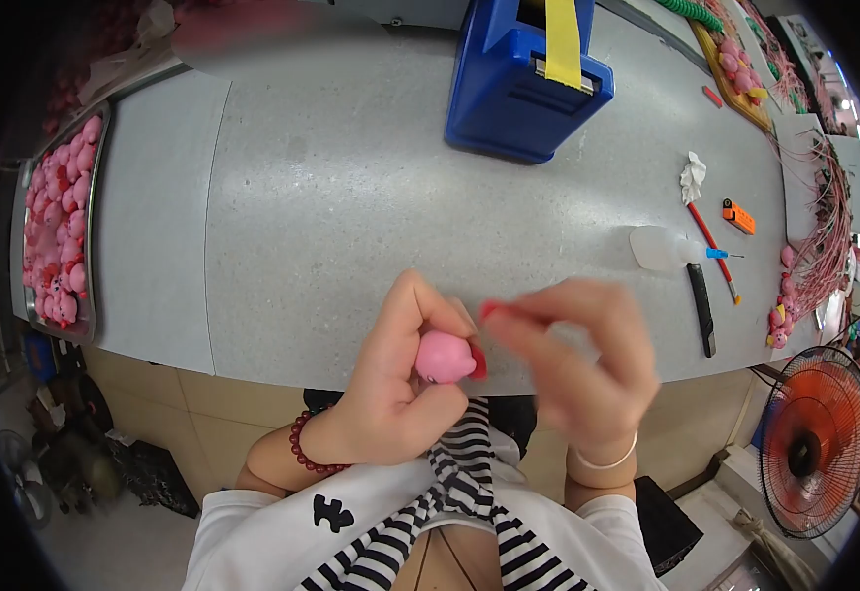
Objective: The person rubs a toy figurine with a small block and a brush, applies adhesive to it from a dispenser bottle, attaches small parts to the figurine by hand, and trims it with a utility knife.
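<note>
My left hand (395, 394) is wrapped round a small pink figure (443, 358), thumb below it and fingers above. A red part (479, 361) shows at the figure's right side. Just to the right, my right hand (587, 360) pinches a small red piece (492, 310) between thumb and finger, a little above and apart from the figure. The right hand is slightly blurred. Both hands are over the front edge of the grey table (351, 227).
Blue tape dispenser (518, 108) at the back; metal tray (98, 227) of pink figures at left. On the right lie a clear bottle (658, 248), red brush (710, 236), orange tool (738, 217), black tool (701, 310) and crumpled tissue (692, 177). A fan (816, 443) stands lower right.
</note>
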